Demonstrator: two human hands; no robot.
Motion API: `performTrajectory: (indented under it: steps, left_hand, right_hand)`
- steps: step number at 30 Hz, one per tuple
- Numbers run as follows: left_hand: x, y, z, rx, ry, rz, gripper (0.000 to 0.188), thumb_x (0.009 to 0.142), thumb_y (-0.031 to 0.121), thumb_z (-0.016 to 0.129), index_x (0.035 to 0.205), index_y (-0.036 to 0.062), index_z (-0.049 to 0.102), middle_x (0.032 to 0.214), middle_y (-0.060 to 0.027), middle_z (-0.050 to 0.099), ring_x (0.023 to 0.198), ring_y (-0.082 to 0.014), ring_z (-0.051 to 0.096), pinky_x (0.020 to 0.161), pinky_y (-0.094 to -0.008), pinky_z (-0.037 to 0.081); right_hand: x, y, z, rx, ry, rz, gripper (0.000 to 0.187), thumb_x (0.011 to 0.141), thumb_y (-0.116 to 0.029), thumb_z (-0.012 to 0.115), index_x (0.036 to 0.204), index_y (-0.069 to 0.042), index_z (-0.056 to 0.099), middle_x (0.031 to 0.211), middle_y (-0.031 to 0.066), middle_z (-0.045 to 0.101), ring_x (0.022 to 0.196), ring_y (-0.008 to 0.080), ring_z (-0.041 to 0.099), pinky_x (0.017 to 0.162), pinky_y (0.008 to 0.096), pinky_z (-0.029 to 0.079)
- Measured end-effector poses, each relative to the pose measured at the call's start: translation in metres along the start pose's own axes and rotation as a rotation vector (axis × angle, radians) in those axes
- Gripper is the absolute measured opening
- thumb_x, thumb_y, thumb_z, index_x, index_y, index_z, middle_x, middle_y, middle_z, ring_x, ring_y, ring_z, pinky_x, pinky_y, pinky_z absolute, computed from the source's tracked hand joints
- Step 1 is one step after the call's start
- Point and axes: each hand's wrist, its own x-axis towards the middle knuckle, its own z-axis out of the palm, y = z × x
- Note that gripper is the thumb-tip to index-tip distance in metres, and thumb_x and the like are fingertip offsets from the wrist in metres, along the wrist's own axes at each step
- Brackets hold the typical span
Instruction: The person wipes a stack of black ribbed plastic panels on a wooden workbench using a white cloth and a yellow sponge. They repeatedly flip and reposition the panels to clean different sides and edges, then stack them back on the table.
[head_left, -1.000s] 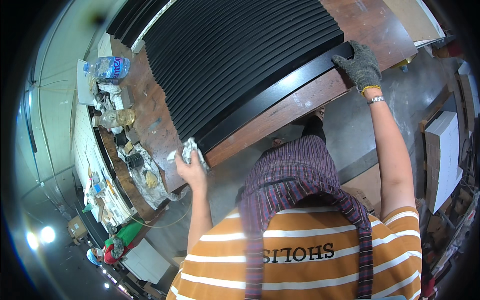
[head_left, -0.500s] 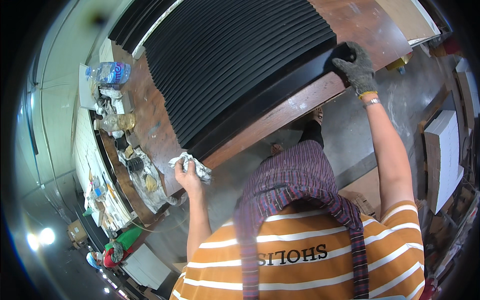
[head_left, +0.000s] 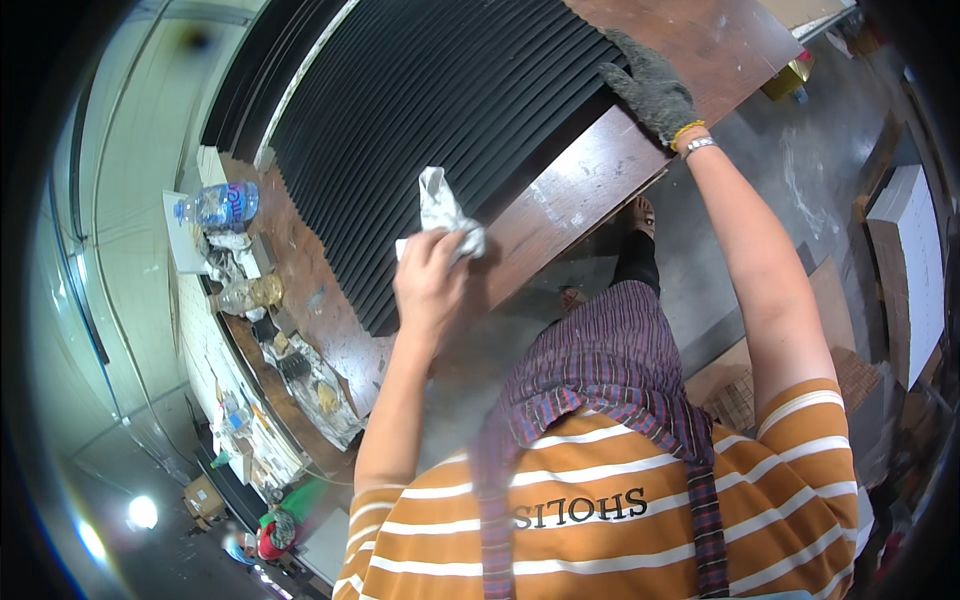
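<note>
Brown table [head_left: 555, 200]; black strips [head_left: 420, 110] partly hidden behind cloth [head_left: 438, 205] in left hand [head_left: 432, 282]

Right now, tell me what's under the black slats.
The brown tabletop shows beyond the near edge and left ends of the black slats, which appear to rest on it. Anything directly beneath them is covered.

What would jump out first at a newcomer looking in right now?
Probably the broad row of black strips across the upper middle of the brown table. Then the bare left hand near their close edge, holding a crumpled white cloth, and the grey-gloved right hand at their right end.
</note>
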Motion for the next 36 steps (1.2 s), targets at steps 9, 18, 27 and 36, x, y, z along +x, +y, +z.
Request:
performTrajectory:
  steps: [9,18,27,36]
  left_hand:
    - [0.182,0.061,0.115,-0.132,0.071,0.277,0.020,0.077,0.007,0.076,0.095,0.0034,0.068,0.093,-0.0133,0.061,0.091,-0.0358,0.062,0.079,-0.0460,0.051]
    - [0.135,0.049,0.057,-0.042,-0.025,0.269,0.020,0.073,0.006,0.077,0.093,0.0074,0.071,0.094,-0.0112,0.063,0.090,-0.0343,0.064,0.080,-0.0449,0.050]
    - [0.169,0.052,0.116,-0.066,0.072,0.196,0.033,0.079,0.013,0.077,0.107,0.0026,0.062,0.101,-0.0161,0.064,0.097,-0.0360,0.062,0.084,-0.0454,0.045]
    - [-0.075,-0.042,-0.018,0.195,0.047,-0.209,0.030,0.072,0.012,0.076,0.100,0.0104,0.067,0.096,-0.0102,0.061,0.095,-0.0329,0.059,0.084,-0.0433,0.040]
  right_hand:
    - [0.001,-0.007,0.007,-0.076,0.127,-0.021,0.059,0.097,-0.053,0.055,0.134,-0.008,0.063,0.134,0.0196,0.064,0.126,0.0373,0.057,0.110,0.0477,0.041]
    - [-0.001,-0.015,0.007,-0.090,0.212,-0.002,0.051,0.096,-0.046,0.059,0.125,-0.004,0.064,0.126,0.0190,0.066,0.118,0.0393,0.060,0.106,0.0495,0.044]
    - [0.002,-0.013,0.005,-0.080,0.110,0.035,0.056,0.097,-0.047,0.057,0.135,-0.007,0.061,0.136,0.0187,0.062,0.128,0.0372,0.056,0.111,0.0485,0.040]
    - [0.001,-0.009,0.007,-0.115,0.129,-0.004,0.057,0.101,-0.049,0.052,0.142,-0.011,0.057,0.141,0.0176,0.060,0.132,0.0369,0.053,0.114,0.0464,0.039]
